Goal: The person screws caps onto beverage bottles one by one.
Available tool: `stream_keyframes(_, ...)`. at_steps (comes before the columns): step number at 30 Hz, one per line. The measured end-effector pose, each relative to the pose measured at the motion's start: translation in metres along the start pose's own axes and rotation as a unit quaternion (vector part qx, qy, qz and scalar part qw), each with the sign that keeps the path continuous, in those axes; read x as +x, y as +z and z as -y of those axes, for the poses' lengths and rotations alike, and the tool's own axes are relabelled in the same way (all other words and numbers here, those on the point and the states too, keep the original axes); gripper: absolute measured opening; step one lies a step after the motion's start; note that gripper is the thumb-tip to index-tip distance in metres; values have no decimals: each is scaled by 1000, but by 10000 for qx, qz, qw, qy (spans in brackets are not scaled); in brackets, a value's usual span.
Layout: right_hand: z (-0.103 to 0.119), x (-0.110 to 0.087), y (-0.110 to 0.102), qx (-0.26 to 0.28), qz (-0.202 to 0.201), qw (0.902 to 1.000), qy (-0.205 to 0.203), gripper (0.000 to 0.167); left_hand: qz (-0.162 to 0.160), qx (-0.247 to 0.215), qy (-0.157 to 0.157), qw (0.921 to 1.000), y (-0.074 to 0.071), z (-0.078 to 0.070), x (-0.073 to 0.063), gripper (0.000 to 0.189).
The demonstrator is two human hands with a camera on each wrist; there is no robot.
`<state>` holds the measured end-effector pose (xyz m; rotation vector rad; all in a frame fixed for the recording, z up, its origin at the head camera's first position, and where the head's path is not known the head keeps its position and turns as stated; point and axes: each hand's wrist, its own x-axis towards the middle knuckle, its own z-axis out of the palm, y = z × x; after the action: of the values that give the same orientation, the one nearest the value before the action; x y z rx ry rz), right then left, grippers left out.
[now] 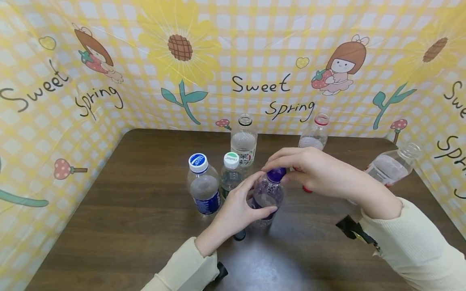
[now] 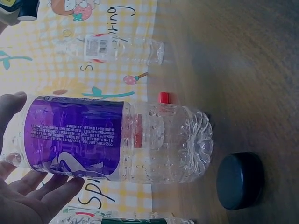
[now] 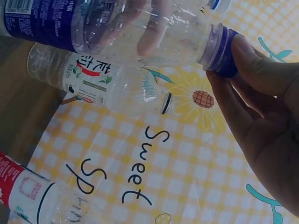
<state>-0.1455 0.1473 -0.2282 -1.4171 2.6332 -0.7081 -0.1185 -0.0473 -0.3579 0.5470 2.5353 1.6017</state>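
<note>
A clear plastic bottle with a purple label [image 2: 77, 135] stands upright near the middle of the dark table. My left hand [image 1: 236, 206] grips it round the upper body, thumb on the near side and fingers behind. On its neck sits a purple cap [image 3: 227, 53], which my right hand [image 1: 311, 171] pinches from above between thumb and fingers. A loose black cap [image 2: 239, 181] lies on the table close to the bottle's base. Beyond the bottle is a loose red cap [image 2: 164, 97], partly hidden by my right hand in the head view.
Left of my hands stand a blue-capped bottle [image 1: 204, 186] and a bottle with a white-and-green cap [image 1: 231, 161]. Uncapped are a jasmine-label bottle [image 1: 244, 139] behind, a red-ringed bottle [image 1: 313, 135] at the back, and another bottle [image 1: 391, 165] at right. A checked cloth [image 1: 218, 64] walls the table.
</note>
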Motion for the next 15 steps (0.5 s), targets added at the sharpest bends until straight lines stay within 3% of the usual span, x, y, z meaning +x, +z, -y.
stream_keyframes(15, 5, -2, 9, -315, -612, 9972, 289, 26, -111, 26, 143, 9998, 3, 0, 2, 74)
